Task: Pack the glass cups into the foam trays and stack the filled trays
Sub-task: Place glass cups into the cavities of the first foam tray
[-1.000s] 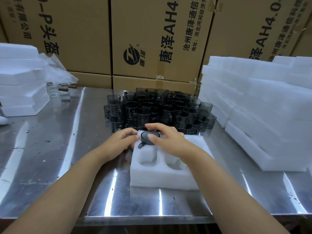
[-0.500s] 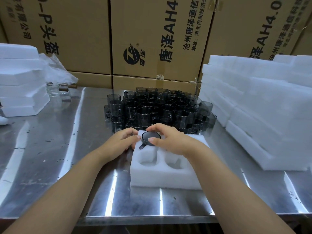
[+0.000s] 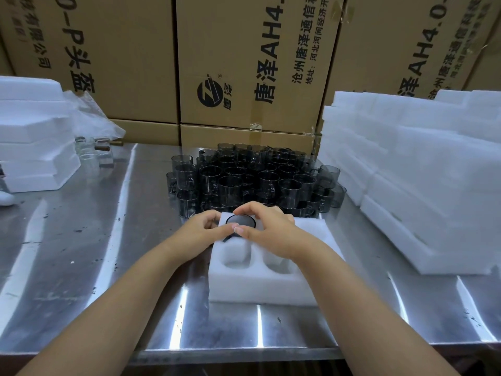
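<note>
Since a second ago, small change only: cup (image 3: 240,222) sits a touch lower in the far-left pocket of the tray (image 3: 257,290), and the right thumb has slid onto its near rim.

Right hand (image 3: 271,234) pinches the cup, forefinger arched over the far rim, thumb on the near one. Left hand (image 3: 199,230) lies at the tray's far-left corner, fingers bent against the foam just beside the cup. Whether they grip the foam or only brace it, cannot tell.

Step in hand, as judged: seating the first cup. To do it well:
- Press straight down with even load on both sides of the rim, no rocking. The foam looks a snug fit, and glass will not forgive a skewed push.
- Line the handle (image 3: 227,238) up with its slot before the final push.
- Steady the tray with the left hand, since the steel table (image 3: 81,240) looks slick.

Two near pockets are empty, so much of the task remains.

Not resolved:
- Far-right pocket is hidden under the right hand.
- Cup's depth in its pocket is unclear; only the rim shows.
- Loose cups (image 3: 244,180) behind the tray are dark and overlapping, so no count.
- Whether the foam stacks (image 3: 406,191) at right hold anything.
</note>
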